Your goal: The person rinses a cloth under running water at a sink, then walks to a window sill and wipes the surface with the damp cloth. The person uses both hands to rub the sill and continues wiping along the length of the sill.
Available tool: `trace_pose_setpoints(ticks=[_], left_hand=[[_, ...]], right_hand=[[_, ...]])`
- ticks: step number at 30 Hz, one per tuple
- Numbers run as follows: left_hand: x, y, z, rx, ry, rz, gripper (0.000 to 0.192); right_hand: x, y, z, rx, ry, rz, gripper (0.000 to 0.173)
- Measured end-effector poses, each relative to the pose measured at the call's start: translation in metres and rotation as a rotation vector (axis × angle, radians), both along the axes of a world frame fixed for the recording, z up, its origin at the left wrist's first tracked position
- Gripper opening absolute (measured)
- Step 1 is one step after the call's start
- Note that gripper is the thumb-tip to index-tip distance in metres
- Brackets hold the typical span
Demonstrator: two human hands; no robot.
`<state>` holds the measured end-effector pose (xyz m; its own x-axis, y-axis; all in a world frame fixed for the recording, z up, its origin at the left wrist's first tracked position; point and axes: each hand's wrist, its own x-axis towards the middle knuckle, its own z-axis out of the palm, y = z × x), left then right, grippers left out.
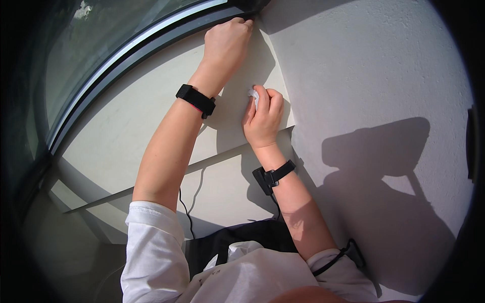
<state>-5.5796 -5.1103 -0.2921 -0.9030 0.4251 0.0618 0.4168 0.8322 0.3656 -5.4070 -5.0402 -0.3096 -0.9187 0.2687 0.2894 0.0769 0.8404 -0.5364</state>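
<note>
At the inner corner of a window frame (151,41), my left hand (229,43) is curled, its fingertips pressed near the frame's dark lower edge. Those fingertips are hidden, so whether they hold anything cannot be told. Lower and to the right, my right hand (265,113) pinches a small crumpled white tissue or cloth (254,94) between thumb and fingers, above the pale windowsill (151,102). Both wrists carry black straps, and the right one bears a small black device (264,180) with a cable.
A rough, pale wall (363,83) rises at the right and meets the sill; my shadow falls on it. Window glass (87,49) lies at the upper left. Below the sill's front edge (227,153), a thin black cable (186,212) hangs before a pale panel.
</note>
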Motion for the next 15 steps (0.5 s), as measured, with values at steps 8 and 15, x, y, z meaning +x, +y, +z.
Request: trace_pose_setpoints(ticks=[8, 15], left_hand=[[-0.0061, 0.0004, -0.0019, 0.033, 0.038, -0.04, 0.02], [-0.0052, -0.0011, 0.0002, 0.053, 0.046, -0.08, 0.023]], right_hand=[[-0.0006, -0.001, 0.0042, 0.02, -0.007, 0.012, 0.032], [0.0002, -0.0003, 0.003, 0.017, -0.019, 0.016, 0.032]])
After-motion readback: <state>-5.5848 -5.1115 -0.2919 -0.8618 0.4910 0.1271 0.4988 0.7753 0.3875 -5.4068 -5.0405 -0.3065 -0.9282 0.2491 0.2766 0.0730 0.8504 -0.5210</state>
